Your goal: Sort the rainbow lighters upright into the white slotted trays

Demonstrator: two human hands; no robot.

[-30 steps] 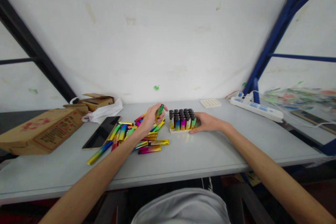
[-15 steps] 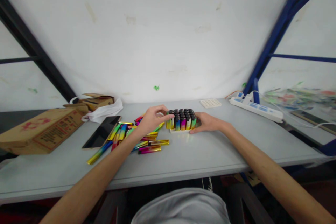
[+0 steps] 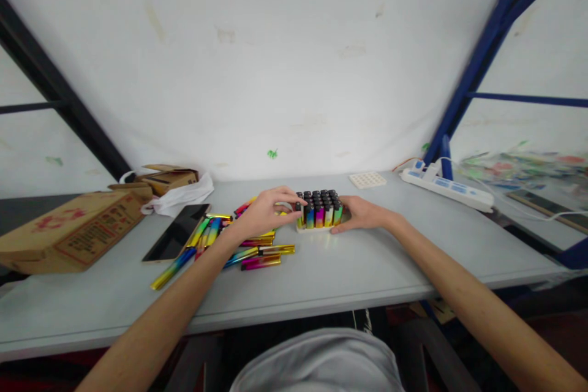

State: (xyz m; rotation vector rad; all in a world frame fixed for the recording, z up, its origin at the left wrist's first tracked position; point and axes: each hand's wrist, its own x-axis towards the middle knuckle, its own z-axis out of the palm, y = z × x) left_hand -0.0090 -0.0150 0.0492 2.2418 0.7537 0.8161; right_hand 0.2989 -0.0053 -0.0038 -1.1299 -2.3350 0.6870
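Rows of upright lighters (image 3: pixel 319 216) with black tops and shiny multicoloured bodies stand in a white tray (image 3: pixel 315 229) at the middle of the table. My left hand (image 3: pixel 271 214) is at the block's left side, with thumb and fingertips closed about a lighter (image 3: pixel 299 217) at the front left corner. Around the right end of the tray and its lighters curls my right hand (image 3: pixel 361 214), thumb low at the tray's front edge. Loose metallic lighters (image 3: pixel 261 262) lie in a pile left of the tray, partly hidden under my left hand and forearm.
Left of the pile lies a dark-screened tablet (image 3: pixel 178 233), with a cardboard box (image 3: pixel 73 226) beyond it and a white plastic bag (image 3: pixel 184 193) behind. A white perforated tray (image 3: pixel 367 180) rests near the wall. At right is a power strip (image 3: pixel 448 190) with cables.
My left thumb has come down from the lighter tops to the side of the corner lighter, and its fingers now reach over the top. My right hand stays on the tray.
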